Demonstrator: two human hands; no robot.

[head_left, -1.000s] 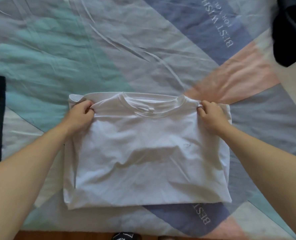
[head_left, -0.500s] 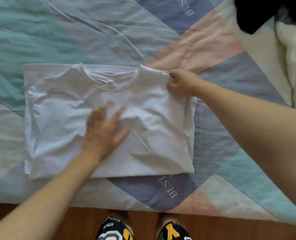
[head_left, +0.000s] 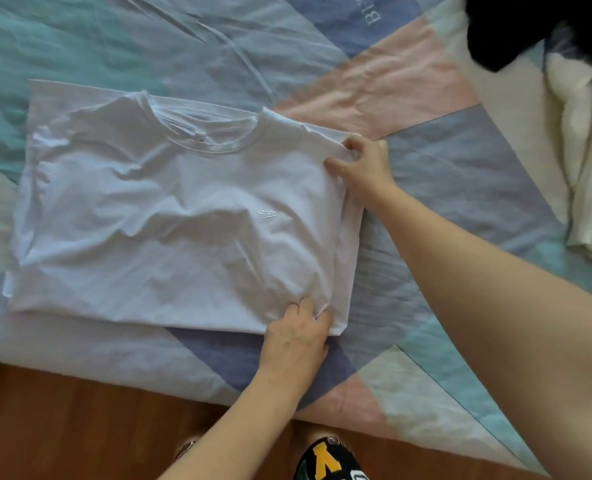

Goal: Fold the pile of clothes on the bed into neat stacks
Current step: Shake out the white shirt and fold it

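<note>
A white T-shirt (head_left: 170,216) lies half-folded and front up on the bed, collar toward the far side and a small logo on its chest. My right hand (head_left: 362,162) pinches the shirt's upper right corner by the shoulder. At the lower right corner my left hand (head_left: 296,336) grips the hem, its fingers curled into the cloth. Both hands are on the shirt's right edge.
A patchwork bedspread (head_left: 426,81) in teal, blue, pink and cream covers the bed. Black clothing (head_left: 529,26) lies at the top right, with a cream garment (head_left: 585,140) beside it. The wooden floor (head_left: 62,420) and a patterned slipper (head_left: 332,462) show at the bed's near edge.
My left hand left the middle of the shirt, where it lay flat, and now grips the lower right corner. My right hand still holds the upper right corner. The view shifted left.
</note>
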